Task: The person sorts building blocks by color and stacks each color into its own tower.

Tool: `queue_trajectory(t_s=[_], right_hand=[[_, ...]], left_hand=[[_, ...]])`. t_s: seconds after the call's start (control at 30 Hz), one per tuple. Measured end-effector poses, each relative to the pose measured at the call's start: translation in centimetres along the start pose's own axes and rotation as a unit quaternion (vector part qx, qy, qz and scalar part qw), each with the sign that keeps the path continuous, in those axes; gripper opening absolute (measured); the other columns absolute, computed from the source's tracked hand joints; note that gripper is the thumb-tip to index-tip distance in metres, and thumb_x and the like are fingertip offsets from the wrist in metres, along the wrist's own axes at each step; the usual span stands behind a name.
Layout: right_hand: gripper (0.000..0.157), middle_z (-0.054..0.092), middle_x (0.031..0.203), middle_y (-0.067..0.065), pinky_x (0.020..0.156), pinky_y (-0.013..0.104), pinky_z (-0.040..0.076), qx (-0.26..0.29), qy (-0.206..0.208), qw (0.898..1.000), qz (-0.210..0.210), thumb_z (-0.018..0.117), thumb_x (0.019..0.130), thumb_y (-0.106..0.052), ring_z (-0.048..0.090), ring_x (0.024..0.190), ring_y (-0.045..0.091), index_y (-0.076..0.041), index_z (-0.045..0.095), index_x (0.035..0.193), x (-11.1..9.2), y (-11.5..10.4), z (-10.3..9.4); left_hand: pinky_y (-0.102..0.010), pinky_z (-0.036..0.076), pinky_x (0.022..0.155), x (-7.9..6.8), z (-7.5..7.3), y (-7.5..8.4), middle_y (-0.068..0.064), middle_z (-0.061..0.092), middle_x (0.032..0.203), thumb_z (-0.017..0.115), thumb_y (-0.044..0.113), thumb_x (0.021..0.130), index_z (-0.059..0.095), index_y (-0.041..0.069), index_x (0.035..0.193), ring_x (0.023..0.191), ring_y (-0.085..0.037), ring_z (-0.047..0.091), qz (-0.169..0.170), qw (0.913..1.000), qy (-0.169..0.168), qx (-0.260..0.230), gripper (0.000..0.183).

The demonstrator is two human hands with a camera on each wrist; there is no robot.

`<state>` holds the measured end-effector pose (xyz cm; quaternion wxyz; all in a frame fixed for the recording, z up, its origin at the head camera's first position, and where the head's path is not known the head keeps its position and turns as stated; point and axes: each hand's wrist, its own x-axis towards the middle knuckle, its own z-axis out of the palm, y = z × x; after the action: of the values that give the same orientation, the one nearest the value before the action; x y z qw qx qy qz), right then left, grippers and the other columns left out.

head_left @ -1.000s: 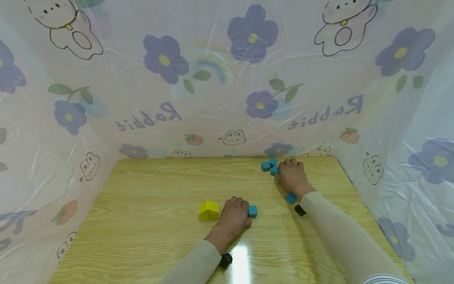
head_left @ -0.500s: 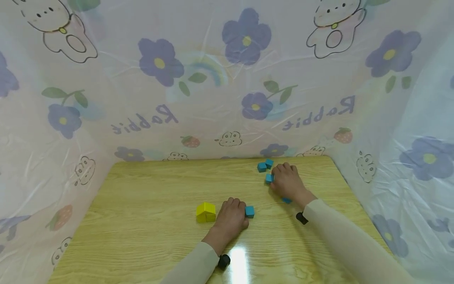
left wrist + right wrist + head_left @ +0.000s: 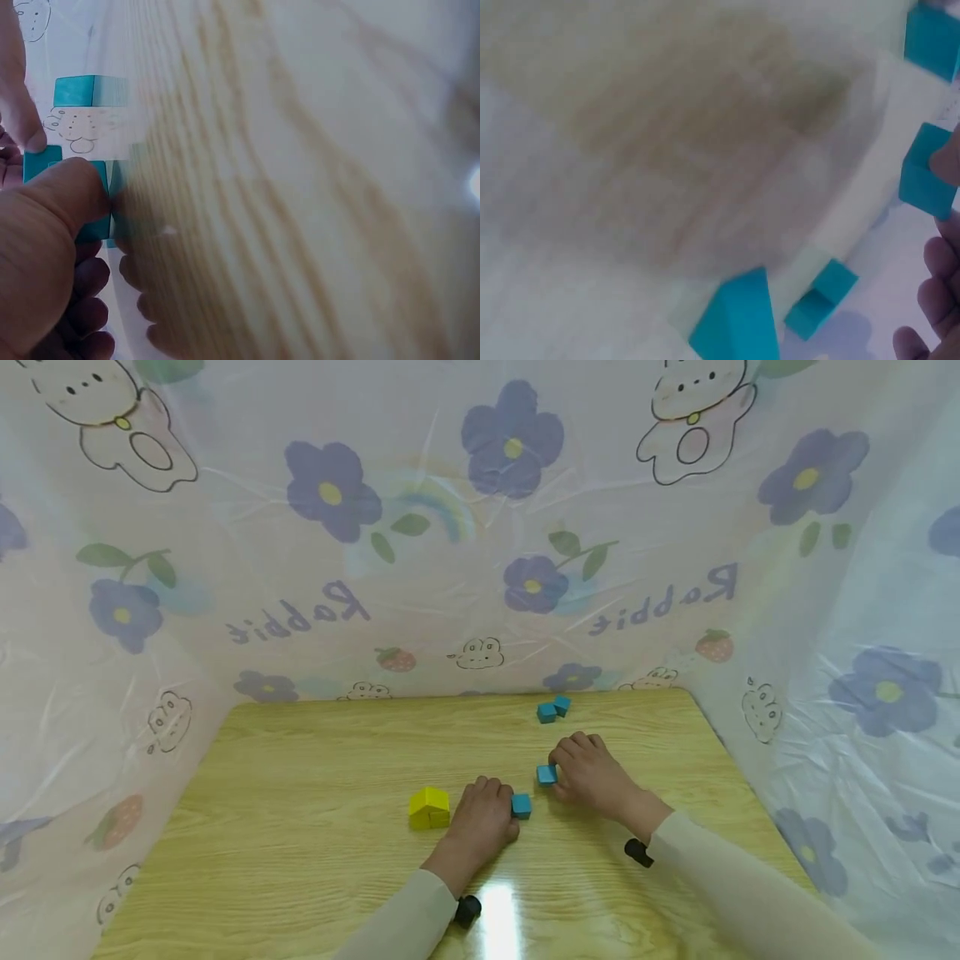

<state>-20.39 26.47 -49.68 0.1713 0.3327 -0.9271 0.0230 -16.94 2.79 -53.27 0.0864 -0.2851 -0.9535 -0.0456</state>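
Note:
My left hand (image 3: pixel 480 818) rests low on the table and pinches a blue cube (image 3: pixel 521 807), its thumb across the cube (image 3: pixel 94 214) in the left wrist view. My right hand (image 3: pixel 592 777) pinches a second blue cube (image 3: pixel 547 775) between thumb and fingers, a short way behind and right of the first. That cube (image 3: pixel 924 176) shows at the right edge of the right wrist view. Just left of my left hand stand yellow blocks (image 3: pixel 429 808) put together in a small house shape.
Two blue cubes (image 3: pixel 551 710) lie close together near the back of the wooden table (image 3: pixel 315 752). Another blue block (image 3: pixel 742 319) shows large in the right wrist view, hidden behind my right hand in the head view. A patterned sheet (image 3: pixel 420 610) surrounds the table.
My right hand has drawn its blue cube away from the cluster at the back, forward and left toward the left hand's cube. The left hand has stayed in place on its cube.

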Motion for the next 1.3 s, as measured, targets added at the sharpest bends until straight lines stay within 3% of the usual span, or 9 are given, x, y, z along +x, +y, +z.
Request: queue_trajectory(t_s=[0.17,0.37,0.67,1.3], right_hand=[[0.029,0.058,0.1,-0.001,0.081,0.041,0.04,0.02,-0.013,0.999,-0.021,0.074,0.08,-0.034,0.049,0.092,0.021,-0.016,0.062,0.1,-0.9,-1.6,0.6],[0.028,0.056,0.101,-0.003,0.081,0.038,0.038,0.037,-0.041,0.998,-0.008,0.069,0.083,-0.036,0.047,0.093,0.019,-0.017,0.062,0.102,-1.4,-2.7,1.5],[0.028,0.057,0.099,-0.003,0.079,0.037,0.037,0.044,-0.032,0.999,-0.006,0.07,0.081,-0.035,0.046,0.092,0.018,-0.018,0.062,0.101,-1.4,-2.7,1.8],[0.027,0.057,0.102,-0.004,0.082,0.037,0.037,0.038,-0.071,0.997,0.006,0.065,0.085,-0.04,0.047,0.095,0.018,-0.019,0.062,0.103,-1.4,-2.5,1.8]], left_hand=[[-0.03,0.038,0.073,-0.1,0.0,-0.1,0.001,0.054,0.088,0.063,0.032,0.085,0.059,0.012,0.097,0.081,-0.016,0.041,-0.003,1.0,-0.002,-0.008,0.023],[-0.031,0.039,0.073,-0.1,0.2,-0.2,0.0,0.053,0.086,0.064,0.031,0.083,0.058,0.012,0.095,0.081,-0.017,0.041,-0.004,0.9999,0.003,-0.011,0.023],[-0.031,0.039,0.075,0.0,0.2,-0.3,0.0,0.056,0.09,0.063,0.032,0.085,0.059,0.012,0.099,0.083,-0.017,0.043,-0.009,0.9999,-0.004,-0.013,0.025],[-0.031,0.04,0.076,0.1,-0.1,-0.2,0.0,0.055,0.09,0.064,0.033,0.085,0.059,0.012,0.1,0.083,-0.017,0.044,0.005,0.9999,-0.002,-0.012,0.027]])
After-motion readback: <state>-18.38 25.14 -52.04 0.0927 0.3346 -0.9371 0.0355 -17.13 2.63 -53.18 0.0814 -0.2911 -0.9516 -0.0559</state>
